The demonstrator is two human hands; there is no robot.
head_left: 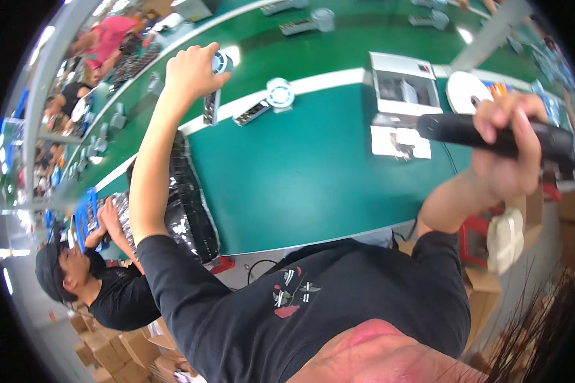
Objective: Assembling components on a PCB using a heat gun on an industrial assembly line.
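Note:
My left hand is closed around the round head of a pale grey device at the far edge of the green bench. Its flat handle, with dark and metallic parts showing, hangs down below my fingers. Just right of it lies a similar device, its round ribbed head up and its handle angled to the lower left. Raised over the right side of the bench, my right hand is wrapped around a thick black rod-shaped tool. The tool lies roughly level; its working tip cannot be made out.
A white open box with parts stands at the back right, beside a white round dish. Black shiny packing lines the bench's left edge. Several similar devices sit on the green conveyor. A co-worker works at the left.

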